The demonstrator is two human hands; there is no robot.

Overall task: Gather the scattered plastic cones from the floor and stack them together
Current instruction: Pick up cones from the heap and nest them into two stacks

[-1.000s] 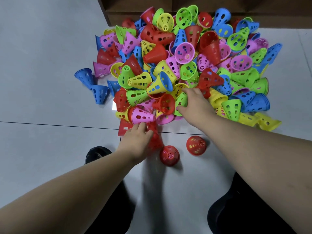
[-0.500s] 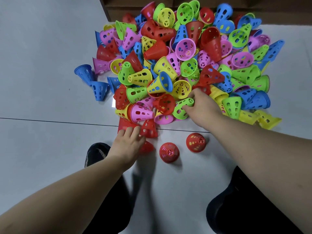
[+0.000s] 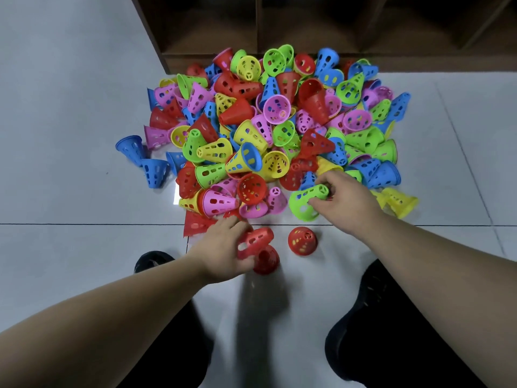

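The person's left hand (image 3: 221,247) grips a red cone (image 3: 256,240), its fingers (image 3: 233,226) curled over the cone's side. This cone is tilted on its side just above a second red cone (image 3: 267,261), which stands upright on the grey tiled floor (image 3: 70,135). It cannot be told whether the two touch. A third red cone (image 3: 302,240) stands upright close by to the right, apart from both.

The right hand (image 3: 345,203) holds a green cone (image 3: 305,201) at its narrow end, thumb and fingers closed round the tip. This cone lies sideways at the near edge of the pile of cones (image 3: 268,130), its wide mouth pointing left. The pile of red, yellow, green, blue and pink cones lies heaped on the floor against a dark wooden shelf unit (image 3: 212,29). Two blue cones (image 3: 155,172) lie slightly apart at its left edge.
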